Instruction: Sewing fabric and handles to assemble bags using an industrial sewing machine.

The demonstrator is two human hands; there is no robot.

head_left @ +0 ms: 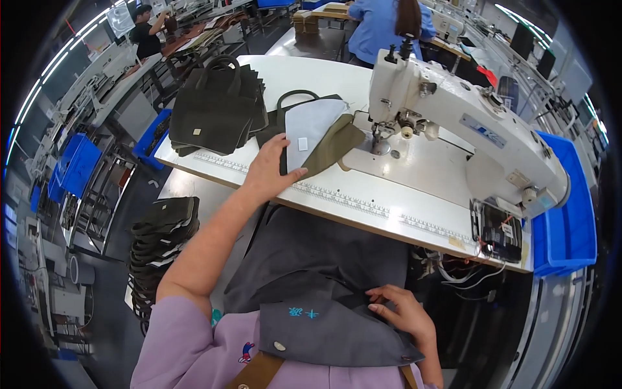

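Observation:
My left hand (267,171) touches the near left edge of a bag piece with pale grey lining (310,126), its fingers curved and apart. An olive flap (337,144) folds out at that piece's right side, beside the needle area of a white sewing machine (453,110). A dark looped handle (288,98) shows behind it. My right hand (403,312) is low by my dark grey apron (311,253), fingers loosely curled and apart, with nothing visible in them. A pile of dark olive bags with handles (210,120) lies on the white table (343,78) at back left.
A stack of dark pieces (162,246) sits lower left. A blue bin (564,240) adjoins the table's right, near a black device with wires (495,233). More blue bins (78,162) stand left. A person in blue (376,32) and another in black (142,35) are behind.

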